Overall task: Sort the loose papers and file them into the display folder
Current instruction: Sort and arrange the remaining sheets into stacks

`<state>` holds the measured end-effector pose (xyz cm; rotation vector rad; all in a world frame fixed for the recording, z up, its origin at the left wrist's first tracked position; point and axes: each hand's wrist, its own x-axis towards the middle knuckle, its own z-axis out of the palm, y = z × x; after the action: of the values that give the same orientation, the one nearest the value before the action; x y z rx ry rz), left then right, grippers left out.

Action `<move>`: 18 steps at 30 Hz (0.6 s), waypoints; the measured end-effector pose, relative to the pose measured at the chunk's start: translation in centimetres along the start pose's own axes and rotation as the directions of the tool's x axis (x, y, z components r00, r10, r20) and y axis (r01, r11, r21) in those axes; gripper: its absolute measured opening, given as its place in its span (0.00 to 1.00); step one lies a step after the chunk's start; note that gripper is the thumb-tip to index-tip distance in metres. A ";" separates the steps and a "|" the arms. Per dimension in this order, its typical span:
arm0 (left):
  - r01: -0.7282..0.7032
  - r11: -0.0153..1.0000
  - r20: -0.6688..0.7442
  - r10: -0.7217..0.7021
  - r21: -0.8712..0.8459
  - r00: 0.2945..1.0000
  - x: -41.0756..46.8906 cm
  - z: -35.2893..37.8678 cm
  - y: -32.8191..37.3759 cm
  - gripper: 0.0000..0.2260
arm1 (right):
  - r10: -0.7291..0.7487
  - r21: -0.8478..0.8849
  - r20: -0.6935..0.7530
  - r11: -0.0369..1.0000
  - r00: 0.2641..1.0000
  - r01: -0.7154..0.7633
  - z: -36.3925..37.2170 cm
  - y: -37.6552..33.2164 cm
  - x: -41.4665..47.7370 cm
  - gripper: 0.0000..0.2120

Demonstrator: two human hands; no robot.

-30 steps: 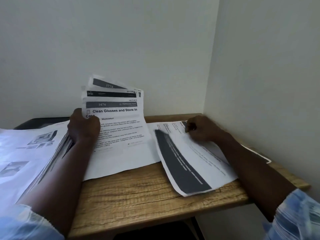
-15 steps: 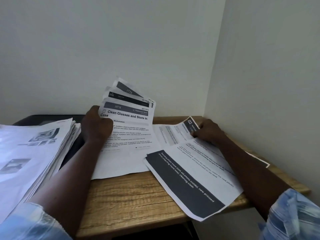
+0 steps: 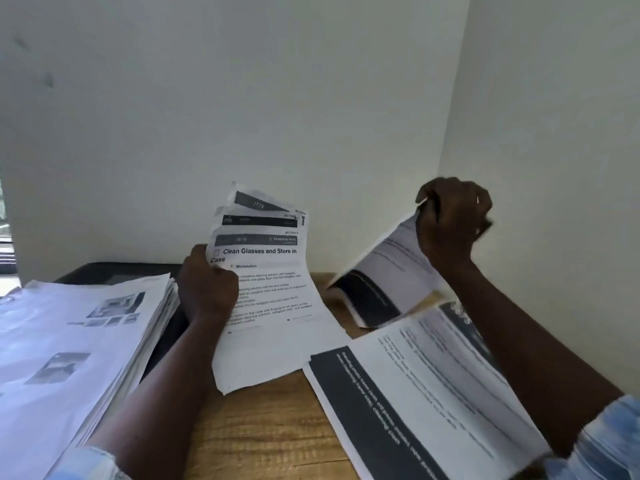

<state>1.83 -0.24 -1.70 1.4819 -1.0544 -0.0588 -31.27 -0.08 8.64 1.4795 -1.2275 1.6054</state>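
My left hand (image 3: 207, 285) grips a fanned bunch of printed sheets (image 3: 266, 271) by their left edge, held upright with their lower ends resting on the wooden table (image 3: 263, 427); the front sheet reads "Clean Glasses and Store in Case". My right hand (image 3: 450, 220) is raised near the wall corner and pinches the top corner of a single sheet (image 3: 384, 275), which hangs curled and blurred above the table. Another sheet with a dark band (image 3: 415, 400) lies flat at the table's front right, partly under my right forearm. No display folder is clearly visible.
A thick stack of printed papers (image 3: 76, 348) sits at the left, over a black object (image 3: 114, 275) at the back left. White walls close the back and right sides. The table's front edge is out of frame.
My right hand has lifted a sheet off the table, from flat beside the dark-banded page up into the air near the corner. My left hand keeps its hold on the fanned sheets.
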 end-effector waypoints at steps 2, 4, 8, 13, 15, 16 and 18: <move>0.018 0.996 -0.010 -0.019 -0.091 1.000 -0.1 0.0 0.1 0.12 | -0.069 0.002 -0.037 0.998 0.997 0.069 0.5 -2.0 2.2 0.10; 0.056 0.978 0.002 -0.057 -0.199 0.998 -0.2 -0.1 0.4 0.12 | -0.139 0.015 -0.053 0.990 0.989 0.140 1.4 -4.2 3.2 0.08; 0.115 0.949 0.086 -0.094 -0.293 0.992 -0.1 -0.1 0.7 0.12 | -0.196 0.038 -0.022 0.980 0.980 0.197 4.3 -8.1 0.0 0.06; 0.078 0.949 0.136 -0.038 -0.305 0.990 -0.3 0.5 0.7 0.12 | -0.353 0.101 0.062 0.933 0.934 0.346 8.8 -9.0 -6.8 0.08; 0.049 0.958 0.138 -0.010 -0.283 0.990 -0.3 0.8 0.5 0.12 | -0.446 0.099 0.109 0.894 0.888 0.437 9.4 -9.3 -7.4 0.08; 0.043 0.960 0.146 -0.002 -0.277 0.989 -0.5 0.9 0.3 0.12 | -0.465 0.106 0.117 0.884 0.878 0.454 9.4 -9.5 -7.7 0.08; 0.040 0.951 0.188 0.020 -0.308 0.982 -0.6 0.9 0.3 0.10 | -0.465 0.134 0.109 0.883 0.879 0.450 9.1 -9.9 -7.7 0.08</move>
<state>0.77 -0.52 -1.97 1.2112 -1.1320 -0.3641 -17.40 -3.64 2.68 1.8118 -0.7836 1.2751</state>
